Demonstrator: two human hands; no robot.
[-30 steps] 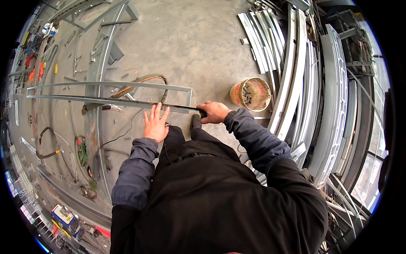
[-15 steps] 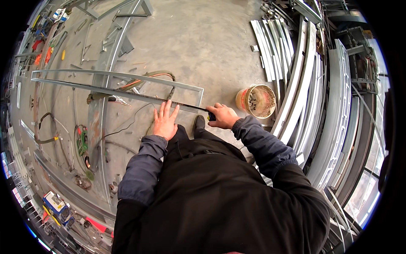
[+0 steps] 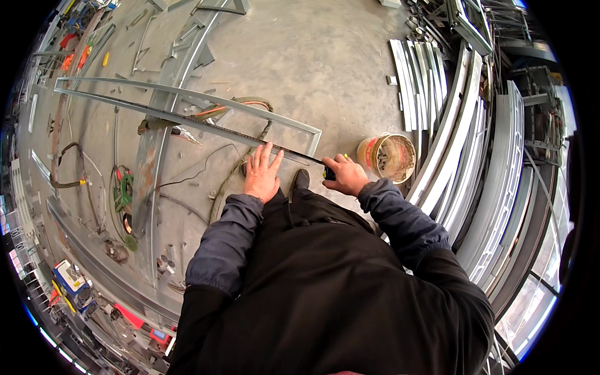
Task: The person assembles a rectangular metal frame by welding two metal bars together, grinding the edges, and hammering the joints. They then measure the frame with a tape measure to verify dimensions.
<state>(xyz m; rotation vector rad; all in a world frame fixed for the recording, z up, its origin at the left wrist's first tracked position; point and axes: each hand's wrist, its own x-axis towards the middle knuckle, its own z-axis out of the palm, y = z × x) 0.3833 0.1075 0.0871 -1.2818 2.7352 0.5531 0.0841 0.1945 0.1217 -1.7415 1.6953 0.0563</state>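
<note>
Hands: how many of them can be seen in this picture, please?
2. The left hand is spread open at the near side of the metal frame; the right hand, just right of the frame's end, grips a tape measure. No other hand is visible.

bright, diffuse | glare: windows (image 3: 524,315) at right | edges bowed (fisheye), corners black

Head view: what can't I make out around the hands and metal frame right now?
Tape measure: head view, mostly covered by the right hand's fingers.
Markings on the tape blade: head view, too small to read.
Left palm: head view, hidden by the back of the left hand.
Far left end of the metal frame: head view, too small for detail.
Pieces in the bucket: head view, too small to identify.
</note>
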